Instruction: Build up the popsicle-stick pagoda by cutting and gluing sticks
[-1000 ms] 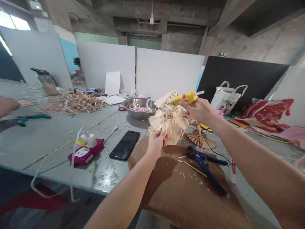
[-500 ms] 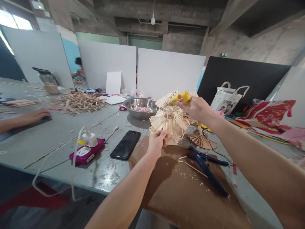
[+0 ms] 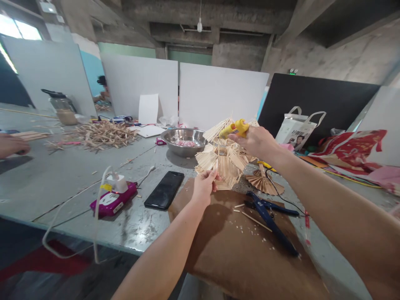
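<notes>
A model built of thin wooden sticks (image 3: pixel 229 168) stands at the back of a brown board (image 3: pixel 225 241). My left hand (image 3: pixel 204 183) is closed at its lower left edge, thumb and fingers pinching the stick work; whether a loose stick is in the pinch I cannot tell. Above the model, my right hand (image 3: pixel 254 139) grips a yellow glue gun (image 3: pixel 234 128), its front end pointing left over the upper sticks. Blue-handled cutters (image 3: pixel 270 221) lie spread on the board, near a few cut stick pieces. A folded brown paper fan shape (image 3: pixel 265 181) sits right of the model.
Left of the board lie a black phone (image 3: pixel 164 189) and a purple power strip (image 3: pixel 114 200) with white cables. Behind are a metal bowl (image 3: pixel 184 141) and a heap of wood pieces (image 3: pixel 104 134). Another person's hand (image 3: pixel 14 146) rests at the far left. A white bag (image 3: pixel 300 131) stands back right.
The other person's hand has moved left, toward the picture edge. My two hands, the glue gun and the stick model stay nearly where they were.
</notes>
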### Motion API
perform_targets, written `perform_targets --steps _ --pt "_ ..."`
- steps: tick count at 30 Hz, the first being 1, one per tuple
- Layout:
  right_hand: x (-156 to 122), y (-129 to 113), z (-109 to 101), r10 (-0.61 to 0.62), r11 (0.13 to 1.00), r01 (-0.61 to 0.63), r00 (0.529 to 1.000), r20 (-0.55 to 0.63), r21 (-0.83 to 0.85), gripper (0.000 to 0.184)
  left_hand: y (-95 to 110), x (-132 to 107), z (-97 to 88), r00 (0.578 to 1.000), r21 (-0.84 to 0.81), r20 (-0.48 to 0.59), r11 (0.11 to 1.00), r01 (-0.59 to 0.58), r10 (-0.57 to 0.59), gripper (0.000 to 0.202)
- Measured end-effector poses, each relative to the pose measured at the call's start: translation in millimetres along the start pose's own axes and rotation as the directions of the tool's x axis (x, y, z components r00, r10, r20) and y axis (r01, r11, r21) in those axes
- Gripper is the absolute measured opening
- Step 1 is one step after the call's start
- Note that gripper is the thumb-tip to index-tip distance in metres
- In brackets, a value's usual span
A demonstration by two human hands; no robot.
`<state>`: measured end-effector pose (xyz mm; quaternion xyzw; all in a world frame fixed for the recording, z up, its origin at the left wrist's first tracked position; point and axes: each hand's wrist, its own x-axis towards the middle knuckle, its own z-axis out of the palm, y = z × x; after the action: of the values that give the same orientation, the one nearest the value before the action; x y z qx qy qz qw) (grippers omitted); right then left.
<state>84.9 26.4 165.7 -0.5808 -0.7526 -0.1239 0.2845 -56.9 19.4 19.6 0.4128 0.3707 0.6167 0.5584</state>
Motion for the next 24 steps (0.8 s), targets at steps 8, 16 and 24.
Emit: perform_targets --steps 8,16,24 --pt "-25.8 19.6 -0.5 0.097 0.911 -0.022 0.982 -0.163 0.411 0.037 6.3 1.0 -0.9 0.992 0.087 -0.031 0.989 -0.118 0.122 0.029" --pt "-121.2 66.3 40.0 0.461 0.195 -0.145 0.886 0.039 0.970 0.034 42.6 17.1 2.5 0.971 0.203 -0.015 0.951 -0.232 0.240 0.025" --pt "-159.3 98.3 73.9 0.529 -0.094 -0.152 0.830 0.179 0.984 0.033 66.8 47.0 7.3 0.995 0.225 0.035 0.969 -0.101 0.096 0.019"
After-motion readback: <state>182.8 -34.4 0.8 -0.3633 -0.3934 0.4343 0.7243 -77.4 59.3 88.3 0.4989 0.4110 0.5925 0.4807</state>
